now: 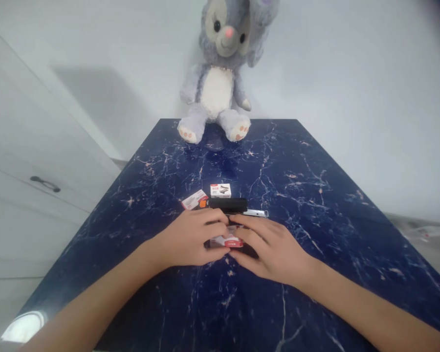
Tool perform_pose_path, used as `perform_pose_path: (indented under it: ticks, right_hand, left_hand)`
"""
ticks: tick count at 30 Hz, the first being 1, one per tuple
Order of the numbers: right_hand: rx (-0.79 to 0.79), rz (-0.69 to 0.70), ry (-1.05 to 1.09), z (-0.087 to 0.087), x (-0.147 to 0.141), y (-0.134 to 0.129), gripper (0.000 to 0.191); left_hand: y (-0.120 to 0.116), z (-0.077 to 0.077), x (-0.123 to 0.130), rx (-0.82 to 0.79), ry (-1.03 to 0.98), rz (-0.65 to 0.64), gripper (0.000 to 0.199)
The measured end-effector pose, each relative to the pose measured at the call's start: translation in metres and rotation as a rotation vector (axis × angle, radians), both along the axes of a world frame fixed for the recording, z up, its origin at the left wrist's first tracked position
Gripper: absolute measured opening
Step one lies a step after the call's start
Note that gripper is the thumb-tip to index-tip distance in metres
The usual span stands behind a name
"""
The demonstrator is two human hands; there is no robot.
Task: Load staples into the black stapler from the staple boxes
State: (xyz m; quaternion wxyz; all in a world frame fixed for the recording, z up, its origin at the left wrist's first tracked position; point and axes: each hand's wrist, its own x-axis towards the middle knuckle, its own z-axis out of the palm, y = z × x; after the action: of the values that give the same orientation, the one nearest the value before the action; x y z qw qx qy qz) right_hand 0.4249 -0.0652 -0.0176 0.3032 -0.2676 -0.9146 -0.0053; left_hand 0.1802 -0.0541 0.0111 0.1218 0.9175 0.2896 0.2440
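Observation:
Near the middle of the table, a small clear-and-white pack with red print (pixel 232 241) lies between my two hands. From the left, my left hand (pixel 192 237) closes on it, thumb and fingers bent around its edge. On the other side my right hand (pixel 273 244) pinches it, fingers curled over the top. Fingers cover much of the pack. Just beyond my fingertips lies a black stapler (pixel 228 205) with a silver metal strip (pixel 256 213) sticking out to the right. Behind it is a small white box (pixel 220 190) bearing a stapler picture.
A white and red card or flat box (pixel 194 200) lies left of the stapler, beside an orange piece (pixel 203 203). A grey plush toy (pixel 218 93) sits at the far edge of the dark blue marbled table (pixel 308 195). White cabinet doors (pixel 29 220) stand to the left.

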Motion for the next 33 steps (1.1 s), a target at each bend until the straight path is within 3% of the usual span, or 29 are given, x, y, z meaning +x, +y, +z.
perform_pose_path:
  ticks: [3,5,8,13,16,19,22,27,33]
  right_hand:
    - [-0.011,-0.006,0.102,0.002,0.002,0.0,0.023]
    - [-0.035,-0.012,0.19,0.003,0.003,0.0,0.026]
    - [-0.077,-0.03,0.298,0.001,0.003,-0.002,0.03]
    - [-0.055,-0.047,0.41,-0.001,0.002,-0.002,0.04]
    - [-0.11,-0.051,0.439,0.0,0.002,0.001,0.047]
    - [-0.19,-0.061,0.428,-0.001,0.001,0.001,0.048]
    - [-0.231,-0.068,0.385,-0.003,0.0,0.0,0.048]
    - [-0.265,-0.06,0.336,-0.003,0.003,0.002,0.052]
    - [-0.236,-0.113,0.382,-0.002,0.003,0.001,0.053]
  left_hand:
    - [0.001,-0.006,0.004,-0.163,-0.295,-0.019,0.022]
    - [0.002,-0.008,0.002,-0.384,-0.474,0.018,0.031]
    - [0.005,-0.01,-0.006,-0.718,-0.682,0.039,0.027]
    - [0.009,-0.017,-0.008,-1.131,-0.745,0.001,0.025]
    - [0.007,-0.023,-0.003,-1.304,-0.772,-0.052,0.039]
    - [0.004,-0.024,0.001,-1.3,-0.794,-0.062,0.046]
    - [0.003,-0.021,0.004,-1.217,-0.712,0.016,0.032]
    - [0.001,-0.021,0.009,-1.043,-0.705,0.199,0.03]
    - [-0.008,-0.025,0.006,-0.718,-0.701,0.271,0.026]
